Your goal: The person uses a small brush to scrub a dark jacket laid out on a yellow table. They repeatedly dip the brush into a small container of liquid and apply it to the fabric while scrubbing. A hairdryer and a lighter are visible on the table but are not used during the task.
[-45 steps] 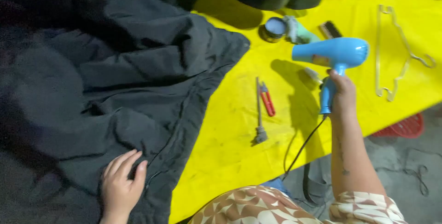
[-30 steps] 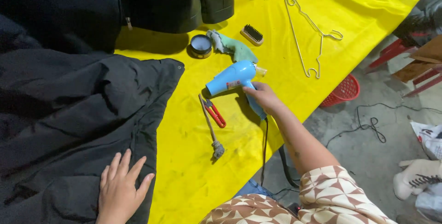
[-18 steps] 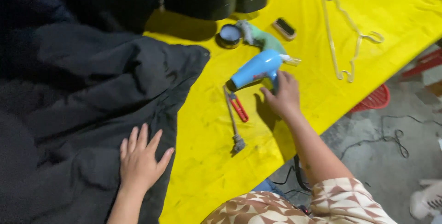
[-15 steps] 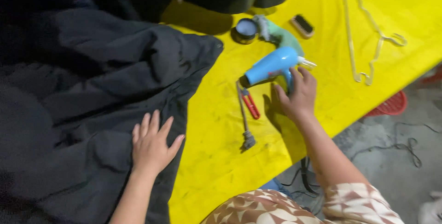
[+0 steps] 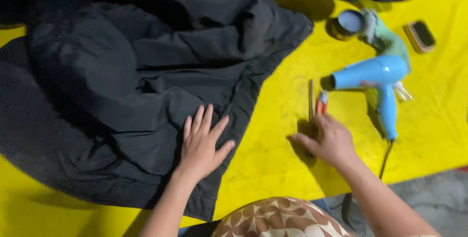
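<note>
One broad yellow cloth-covered surface (image 5: 273, 164), bearing a crumpled black fabric garment (image 5: 146, 71). Left hand (image 5: 202, 142) pressed flat on its hem, grip wide, empty. Right hand (image 5: 329, 139) curled over a slim red-handled metal tool (image 5: 317, 103); grip unclear. Light-blue plastic hairdryer (image 5: 373, 78) just beside.

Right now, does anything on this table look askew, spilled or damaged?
Nothing stands out as spilled or broken. The black jacket lies rumpled under the flat left hand. The blue dryer lies on its side on the yellow cover, and the right hand covers the small tools beside it.
</note>
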